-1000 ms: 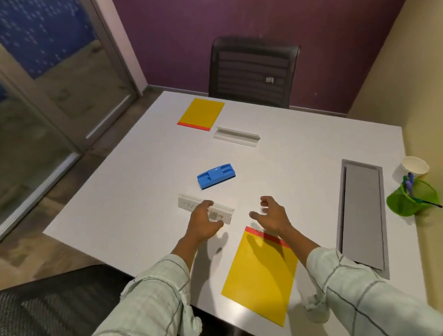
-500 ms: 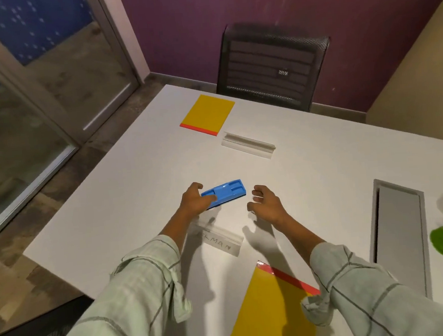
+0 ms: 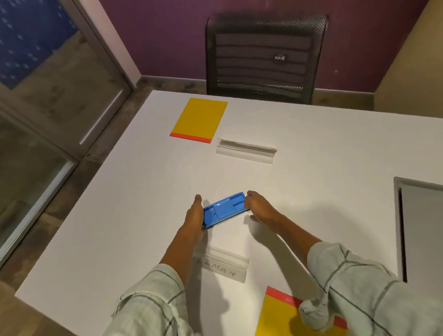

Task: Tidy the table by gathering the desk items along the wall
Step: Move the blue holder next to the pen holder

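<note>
Pinching the blue whiteboard eraser (image 3: 224, 209) at mid-table by its short ends, left hand (image 3: 194, 218) and right hand (image 3: 258, 208) press only flat fingers, so it could squirt loose when lifted toward the right wall.

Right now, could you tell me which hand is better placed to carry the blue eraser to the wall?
Right hand: probably, since it touches the eraser's wall-side end; the left hand is on the far side.
</note>
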